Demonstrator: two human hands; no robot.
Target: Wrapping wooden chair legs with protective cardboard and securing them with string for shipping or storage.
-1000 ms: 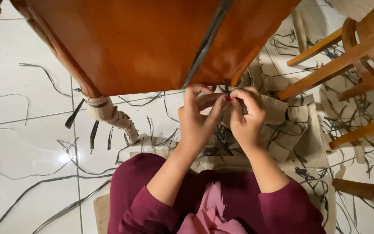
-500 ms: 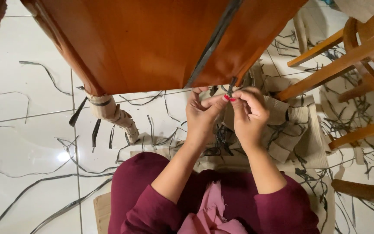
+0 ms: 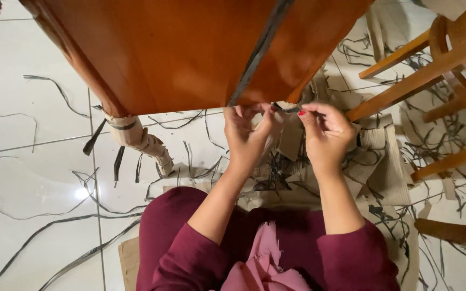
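Note:
A brown wooden table top fills the upper part of the view. A dark strap runs across it down to its near edge. My left hand pinches the strap's end just below that edge. My right hand is beside it, its fingers pinched on a short dark piece of strap by the table's edge. One table leg, wrapped in brown paper and dark bands, slants down at the left. What lies between my fingertips is partly hidden.
Cut dark strap pieces litter the white tiled floor. Torn cardboard and brown paper lie beneath my hands. A wooden chair stands at the right. My maroon sleeves and lap fill the bottom.
My hands have moved slightly up and apart at the table's edge, still working the strap's end. The view has shifted a little.

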